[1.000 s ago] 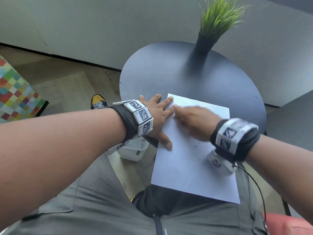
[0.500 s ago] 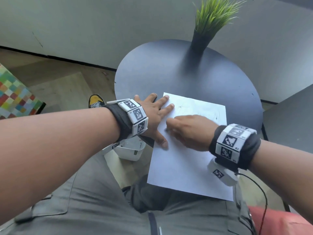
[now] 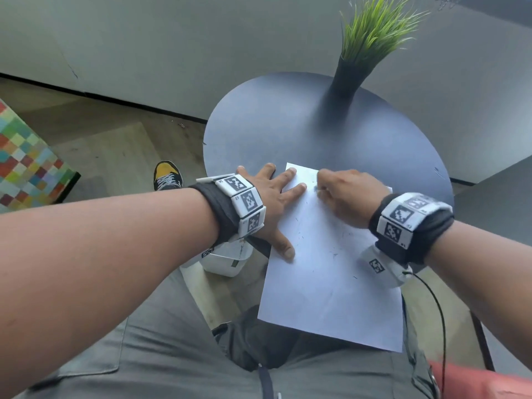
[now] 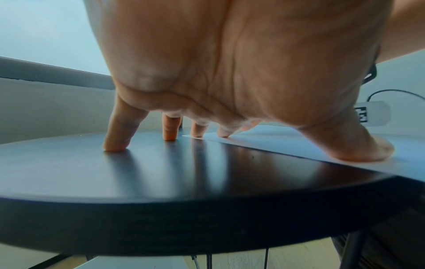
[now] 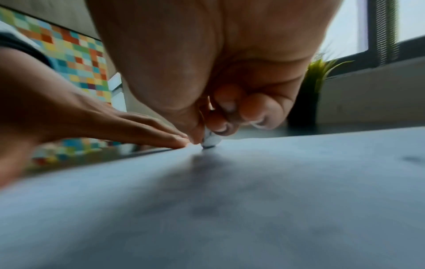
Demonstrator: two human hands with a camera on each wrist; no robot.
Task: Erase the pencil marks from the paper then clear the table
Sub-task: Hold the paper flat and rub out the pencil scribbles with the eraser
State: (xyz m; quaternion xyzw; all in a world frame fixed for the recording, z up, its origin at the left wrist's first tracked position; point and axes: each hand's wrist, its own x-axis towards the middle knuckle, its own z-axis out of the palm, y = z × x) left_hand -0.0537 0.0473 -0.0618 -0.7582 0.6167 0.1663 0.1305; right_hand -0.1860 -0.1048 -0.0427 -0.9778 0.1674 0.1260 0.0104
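Note:
A white sheet of paper (image 3: 331, 272) lies on the round dark table (image 3: 288, 131), its near end hanging over the table's edge above my lap. Small dark specks dot its middle. My left hand (image 3: 273, 197) lies flat with spread fingers on the paper's left edge, thumb (image 4: 368, 149) and two fingertips on the paper (image 4: 287, 138), the others on the table (image 4: 92, 172). My right hand (image 3: 345, 194) pinches a small white eraser (image 5: 210, 140) and presses its tip onto the paper (image 5: 253, 191) near the far left corner, right beside my left fingertips (image 5: 168, 138).
A black vase with green grass (image 3: 359, 53) stands at the table's far side, also seen in the right wrist view as the plant (image 5: 308, 94). A white bin (image 3: 227, 260) sits on the floor below the left wrist. A checkered colourful box (image 3: 26, 165) is at the left.
My right hand has rubbed back and forth over the paper's upper part and now sits at the far left corner. The left hand has stayed pressed on the left edge.

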